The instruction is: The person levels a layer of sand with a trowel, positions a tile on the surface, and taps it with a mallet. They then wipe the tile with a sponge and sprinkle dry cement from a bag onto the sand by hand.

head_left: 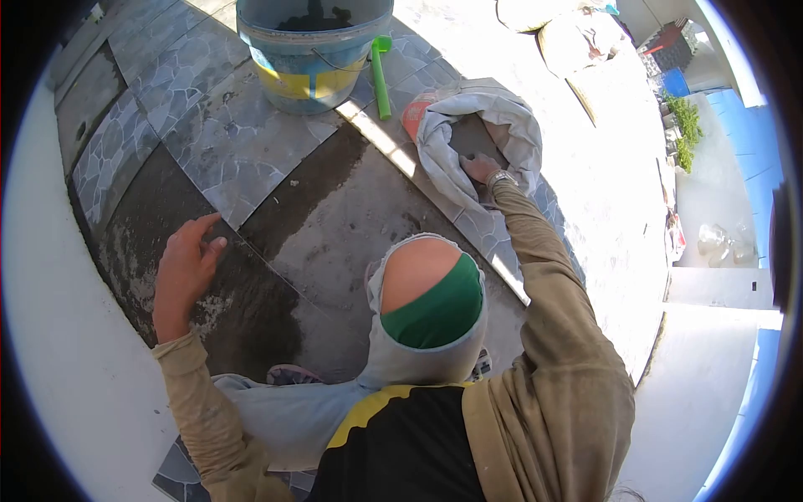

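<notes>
Over the corner of a laid stone-pattern tile (238,188) and the dark damp ground (251,326), my left hand (188,263) is held with its fingers apart and nothing in them. My right hand (480,167) reaches into an open white sack (523,134) with a rolled-down rim. Grey powder (473,138) shows inside the sack. The fingers of that hand are bent down at the powder, and whether they hold any is too small to tell.
A blue bucket (314,63) with a yellow band stands on the tiles at the top. A green-handled tool (381,79) leans beside it. More filled sacks (581,42) lie at the upper right. A white wall (67,335) runs along the left.
</notes>
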A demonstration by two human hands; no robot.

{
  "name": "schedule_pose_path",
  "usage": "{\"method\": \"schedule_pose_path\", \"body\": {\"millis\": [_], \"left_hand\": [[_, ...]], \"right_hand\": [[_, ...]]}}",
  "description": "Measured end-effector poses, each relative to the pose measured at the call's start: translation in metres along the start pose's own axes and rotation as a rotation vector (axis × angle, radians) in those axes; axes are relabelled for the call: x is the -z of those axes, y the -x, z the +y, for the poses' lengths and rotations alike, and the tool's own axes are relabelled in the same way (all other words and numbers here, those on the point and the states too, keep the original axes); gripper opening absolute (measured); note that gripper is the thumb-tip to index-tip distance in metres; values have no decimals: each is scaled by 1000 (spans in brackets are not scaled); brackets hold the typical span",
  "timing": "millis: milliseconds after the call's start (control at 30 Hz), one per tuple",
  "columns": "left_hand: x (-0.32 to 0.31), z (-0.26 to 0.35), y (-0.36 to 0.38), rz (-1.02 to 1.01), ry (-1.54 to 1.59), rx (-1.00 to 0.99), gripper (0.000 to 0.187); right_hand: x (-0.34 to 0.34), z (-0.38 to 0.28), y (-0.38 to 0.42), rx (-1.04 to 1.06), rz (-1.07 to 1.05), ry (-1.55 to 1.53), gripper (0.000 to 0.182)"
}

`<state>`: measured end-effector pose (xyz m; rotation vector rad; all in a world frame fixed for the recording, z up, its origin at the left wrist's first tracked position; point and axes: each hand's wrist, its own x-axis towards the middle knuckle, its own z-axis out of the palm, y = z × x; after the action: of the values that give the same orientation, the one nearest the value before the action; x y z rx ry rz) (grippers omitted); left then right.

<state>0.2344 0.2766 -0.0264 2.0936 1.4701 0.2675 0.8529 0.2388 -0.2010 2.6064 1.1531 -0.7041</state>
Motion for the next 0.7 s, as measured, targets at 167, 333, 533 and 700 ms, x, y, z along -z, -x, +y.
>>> {"method": "schedule_pose_path", "body": {"millis": [167,333,533,700], "left_hand": [[-10,4,-9,-5,-21,-24,36],[-24,7,-15,-50,-19,-36,36],[-37,-6,-4,-88,-90,-86,32],[-65,34,9,-17,-22,-318,14]], "right_hand": [[-15,1,-12,31,-14,-37,81],[-41,56,-92,363,75,327,47],[49,58,-1,136,-603,-1594,13],[95,-16,77,135,-434,-1501,24]]}}
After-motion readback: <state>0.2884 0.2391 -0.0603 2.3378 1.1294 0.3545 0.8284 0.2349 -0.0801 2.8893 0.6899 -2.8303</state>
